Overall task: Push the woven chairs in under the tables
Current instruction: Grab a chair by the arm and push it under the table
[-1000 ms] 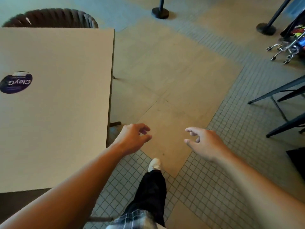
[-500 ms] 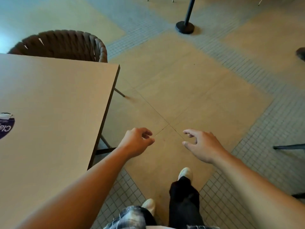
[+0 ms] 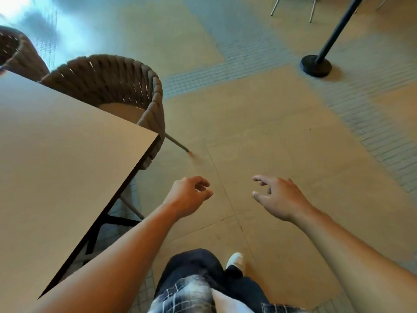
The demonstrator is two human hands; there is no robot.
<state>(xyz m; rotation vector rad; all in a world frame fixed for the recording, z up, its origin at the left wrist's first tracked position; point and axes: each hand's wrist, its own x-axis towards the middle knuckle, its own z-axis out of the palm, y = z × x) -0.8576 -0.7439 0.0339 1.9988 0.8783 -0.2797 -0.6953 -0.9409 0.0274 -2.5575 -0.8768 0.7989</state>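
1. Currently the woven chair (image 3: 108,86) stands at the far side of the table (image 3: 56,166). Its seat is partly under the far edge, and a strip of pale cushion (image 3: 121,110) shows between that edge and the curved back.
2. The chair's right side wraps past the table's far-right corner, and 1 thin leg (image 3: 177,144) splays out to the right onto the floor (image 3: 270,132).
3. Step, my read: approach only, no contact yet. The chair looks not fully in.
4. The left hand (image 3: 188,195) has its fingers loosely curled and holds nothing. It hangs in the air just right of the table's right edge, well short of the chair.
5. The right hand (image 3: 279,197) has its fingers apart and relaxed, also empty, to the right of the left hand.
6. The next move likely calls for stepping far past the corner, putting both hands on the top rim of the back, and shoving the chair toward the near left, square to the table edge.
7. Edges: the table corner sits just beside the chair's right side, so a skewed push could snag there or on the dark table frame (image 3: 117,221) below. The splayed leg is a trip point.
8. Room: there is open floor to the right and far, with the stanchion base (image 3: 316,65) far right and well apart. A 2nd woven chair (image 3: 20,55) sits far left, close beside the 1st and cut off by the frame.
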